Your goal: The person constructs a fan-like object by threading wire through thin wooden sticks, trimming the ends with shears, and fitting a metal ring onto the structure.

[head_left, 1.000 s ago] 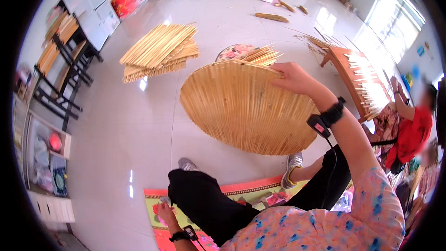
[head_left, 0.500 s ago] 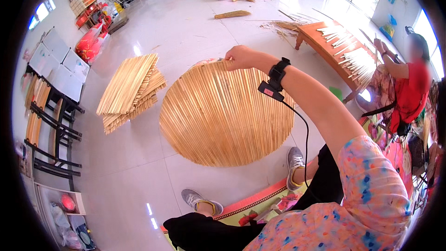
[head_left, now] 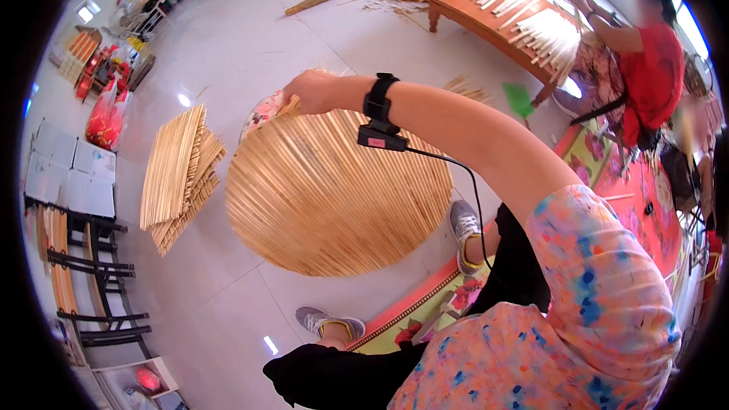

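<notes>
My right hand (head_left: 305, 94) is closed on the far left rim of a round mat of straw-coloured stalks (head_left: 342, 197). The stalks lie side by side, and my forearm reaches across above the far part of the mat. A patch of floral-patterned material (head_left: 262, 115) shows from under the rim, beside my hand. On the floor to the left is a stack of panels made of similar stalks (head_left: 175, 171), the upper ones turned at an angle to those below. My left hand is not in view.
A person in red (head_left: 657, 76) sits at the far right by a low wooden table (head_left: 448, 7) spread with pale sticks. A small broom (head_left: 315, 2) lies on the floor beyond the mat. Folded black-framed furniture (head_left: 99, 266) stands at the left. A green dustpan-like piece (head_left: 519, 99) is near the table.
My right hand still grips the rim and sits further left in the picture. The view has turned, the mat's stalks slant differently, and more of the floral material shows.
</notes>
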Tool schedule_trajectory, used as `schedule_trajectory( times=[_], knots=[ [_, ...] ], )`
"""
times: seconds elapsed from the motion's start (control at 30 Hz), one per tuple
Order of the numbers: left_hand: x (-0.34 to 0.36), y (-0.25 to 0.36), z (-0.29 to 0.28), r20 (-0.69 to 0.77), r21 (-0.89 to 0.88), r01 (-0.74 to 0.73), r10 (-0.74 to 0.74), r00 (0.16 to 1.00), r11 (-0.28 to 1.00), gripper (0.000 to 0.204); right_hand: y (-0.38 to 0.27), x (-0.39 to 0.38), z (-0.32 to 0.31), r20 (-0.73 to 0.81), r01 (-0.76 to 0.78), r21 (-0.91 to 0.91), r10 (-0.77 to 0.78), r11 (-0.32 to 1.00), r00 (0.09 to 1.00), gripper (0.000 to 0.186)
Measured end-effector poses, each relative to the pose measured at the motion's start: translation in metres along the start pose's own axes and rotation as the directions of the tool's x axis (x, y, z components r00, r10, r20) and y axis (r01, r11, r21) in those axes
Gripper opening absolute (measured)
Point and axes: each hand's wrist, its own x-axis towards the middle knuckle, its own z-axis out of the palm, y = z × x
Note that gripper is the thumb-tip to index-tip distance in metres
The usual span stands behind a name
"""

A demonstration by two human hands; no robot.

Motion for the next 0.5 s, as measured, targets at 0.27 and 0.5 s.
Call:
schedule_trajectory(
  times=[0.27, 0.5],
  knots=[
    [-0.01, 0.091, -0.153, -0.476, -0.14, -0.434, 0.324, 0.817, 0.89, 0.046, -0.094, -0.085, -0.033, 0.016, -0.01, 0.285, 0.006, 0.959, 1.0, 0.036],
    [-0.146, 0.326, -0.224, -0.472, 0.215, -0.774, 0.757, 0.452, 0.596, 0.082, -0.184, -0.168, -0.065, -0.047, 0.386, 0.397, -0.402, 0.833, 0.914, 0.035]
  ],
)
